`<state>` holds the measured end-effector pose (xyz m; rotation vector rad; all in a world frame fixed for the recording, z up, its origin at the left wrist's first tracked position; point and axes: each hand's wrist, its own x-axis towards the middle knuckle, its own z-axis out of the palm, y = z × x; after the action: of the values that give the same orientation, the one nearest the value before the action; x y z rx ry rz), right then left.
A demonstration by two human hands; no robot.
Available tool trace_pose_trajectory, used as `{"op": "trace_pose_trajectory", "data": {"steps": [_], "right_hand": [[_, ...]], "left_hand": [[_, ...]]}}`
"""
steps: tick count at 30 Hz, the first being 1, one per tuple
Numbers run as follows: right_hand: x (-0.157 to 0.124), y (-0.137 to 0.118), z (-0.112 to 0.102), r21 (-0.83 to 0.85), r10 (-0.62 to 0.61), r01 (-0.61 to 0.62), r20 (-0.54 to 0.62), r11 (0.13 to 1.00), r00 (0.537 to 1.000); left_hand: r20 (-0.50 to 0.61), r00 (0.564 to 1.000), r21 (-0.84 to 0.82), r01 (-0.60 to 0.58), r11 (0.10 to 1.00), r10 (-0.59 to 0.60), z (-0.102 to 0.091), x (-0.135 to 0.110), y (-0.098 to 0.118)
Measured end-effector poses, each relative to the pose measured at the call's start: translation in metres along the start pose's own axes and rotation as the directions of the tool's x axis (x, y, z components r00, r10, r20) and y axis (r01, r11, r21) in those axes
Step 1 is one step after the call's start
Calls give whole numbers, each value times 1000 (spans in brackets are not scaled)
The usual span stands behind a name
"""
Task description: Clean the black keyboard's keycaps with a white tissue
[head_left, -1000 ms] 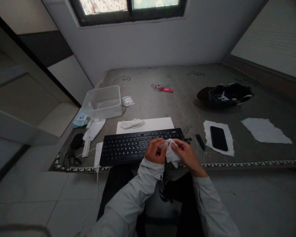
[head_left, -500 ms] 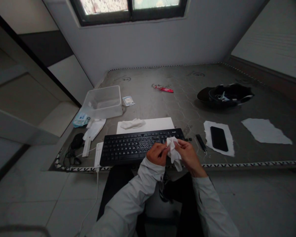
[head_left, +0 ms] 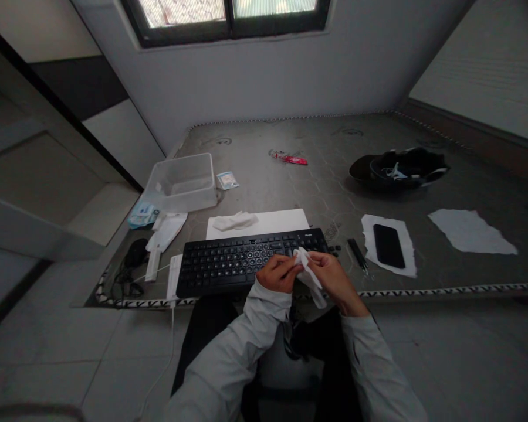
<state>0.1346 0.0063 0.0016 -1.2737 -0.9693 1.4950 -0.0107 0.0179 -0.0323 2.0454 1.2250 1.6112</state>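
Note:
Between my two hands is a crumpled white tissue (head_left: 310, 280), its loose end hanging down past the front edge of the bed-like surface. My left hand (head_left: 278, 273) pinches the tissue from the left. From the other side my right hand (head_left: 332, 278) grips it, fingers bent around the upper part. Just behind and left of the hands lies a black keyboard (head_left: 229, 261), with its right end partly hidden by them. Several loose black keycaps (head_left: 335, 248) sit off its right end. A black pen-like tool (head_left: 356, 253) lies to the right of my right hand.
Behind the keyboard, a folded tissue (head_left: 235, 221) rests on a white sheet (head_left: 286, 219). A phone (head_left: 388, 246) lies on another tissue at right, below a black cap (head_left: 400, 169). At left are a clear plastic bin (head_left: 182, 181), a power strip (head_left: 174, 278) and a black mouse (head_left: 136, 252).
The tissue between my hands is bunched tighter at the top, and its hanging end has swung slightly right. My hands stay close together over the keyboard's right end.

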Motion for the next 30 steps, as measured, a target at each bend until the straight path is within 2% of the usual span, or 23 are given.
{"op": "trace_pose_trajectory", "data": {"steps": [7,15,20,25,27,30], "right_hand": [[1,1,-2,-37,-42,39,-89,999,995],[1,2,-4,-36,-114,115,30,993,993],[2,4,-1,-10,-113,114,20,993,993],[1,1,-1,31,-98,99,-3,995,995],[0,0,-3,41,-91,93,-46,995,995],[-1,-3,-6,24,-98,102,-121,995,988]], "left_hand": [[20,1000,-52,14,999,-13,-2,-1,-1],[-30,998,-109,59,992,-63,-4,8,7],[-16,996,-60,88,994,-90,-6,9,10],[-29,998,-49,48,998,-50,-4,7,8],[-59,995,-18,74,997,-75,-4,7,8],[-166,977,30,141,990,-134,-6,8,10]]}}
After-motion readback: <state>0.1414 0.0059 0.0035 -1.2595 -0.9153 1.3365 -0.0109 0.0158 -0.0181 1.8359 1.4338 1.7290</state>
